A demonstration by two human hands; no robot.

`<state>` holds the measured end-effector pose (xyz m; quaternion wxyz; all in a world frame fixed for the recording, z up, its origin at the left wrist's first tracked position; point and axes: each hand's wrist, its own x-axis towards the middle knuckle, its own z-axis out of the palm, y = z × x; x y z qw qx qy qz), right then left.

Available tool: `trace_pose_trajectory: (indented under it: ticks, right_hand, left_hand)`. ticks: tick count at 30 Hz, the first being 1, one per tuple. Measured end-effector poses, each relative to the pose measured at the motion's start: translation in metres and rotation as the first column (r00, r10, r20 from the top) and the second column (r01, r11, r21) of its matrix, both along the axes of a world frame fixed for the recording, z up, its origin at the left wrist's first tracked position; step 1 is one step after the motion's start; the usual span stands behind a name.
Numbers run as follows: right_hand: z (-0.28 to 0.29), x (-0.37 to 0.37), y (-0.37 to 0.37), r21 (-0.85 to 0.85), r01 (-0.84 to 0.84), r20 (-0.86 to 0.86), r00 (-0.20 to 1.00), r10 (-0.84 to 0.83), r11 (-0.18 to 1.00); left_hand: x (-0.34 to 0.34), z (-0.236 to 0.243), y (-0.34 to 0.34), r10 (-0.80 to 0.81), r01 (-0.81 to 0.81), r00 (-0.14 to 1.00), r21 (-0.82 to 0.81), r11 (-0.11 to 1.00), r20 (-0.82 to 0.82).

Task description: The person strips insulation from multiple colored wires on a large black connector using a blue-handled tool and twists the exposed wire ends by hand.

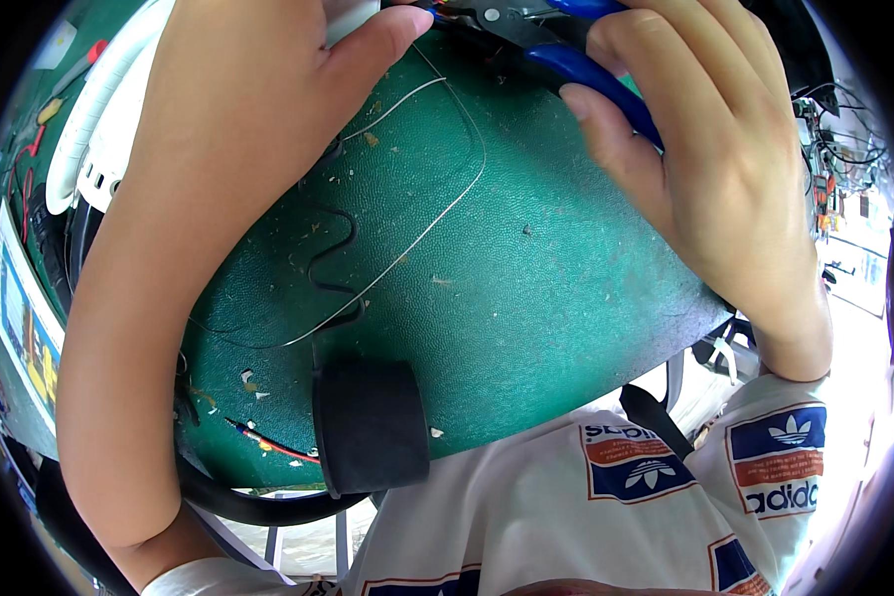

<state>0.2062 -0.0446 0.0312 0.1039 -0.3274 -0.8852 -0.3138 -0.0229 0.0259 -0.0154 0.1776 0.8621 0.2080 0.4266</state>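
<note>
Two hands at one green bench (526, 298).
Right hand (715, 129) clamped on one blue-handled pliers (586, 70); left hand (258, 99) pinching wire ends; one black roll (370, 425).

The top edge cuts off my left hand (258, 89) above the thumb and the jaws of my blue-handled pliers (566, 45). What the pliers grip is too small to tell. My forearm hides the worktop's (526, 278) left side.

Blue-handled pliers (606, 74) upper right | speckled green mat (526, 298) centre | black cylinder (370, 425) lower centre | thin white wire (427, 223) looping across centre
</note>
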Motion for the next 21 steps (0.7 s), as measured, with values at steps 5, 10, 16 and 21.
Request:
trace_pose_trajectory:
  ticks: [5, 10, 16, 21]
  right_hand:
    - [0.003, 0.004, -0.008, 0.009, 0.049, 0.093, 0.994, -0.049, 0.999]
    - [-0.003, 0.015, -0.004, 0.053, 0.007, 0.126, 0.992, -0.013, 0.999]
    - [-0.004, 0.007, -0.014, 0.039, 0.048, 0.046, 0.998, -0.05, 0.998]
    - [-0.008, 0.002, 0.003, 0.088, -0.059, -0.047, 0.997, 0.064, 0.994]
  left_hand:
    - [0.0, -0.001, 0.001, 0.0, 0.0, 1.0, 0.022, 1.0, 0.002]
    - [0.0, 0.0, 0.001, -0.012, 0.012, 1.0, -0.01, 1.0, -0.003]
    - [0.003, -0.005, 0.005, 0.002, -0.001, 1.0, 0.037, 0.999, -0.009]
    - [0.002, -0.003, 0.001, -0.009, 0.01, 1.0, 0.065, 0.998, -0.006]
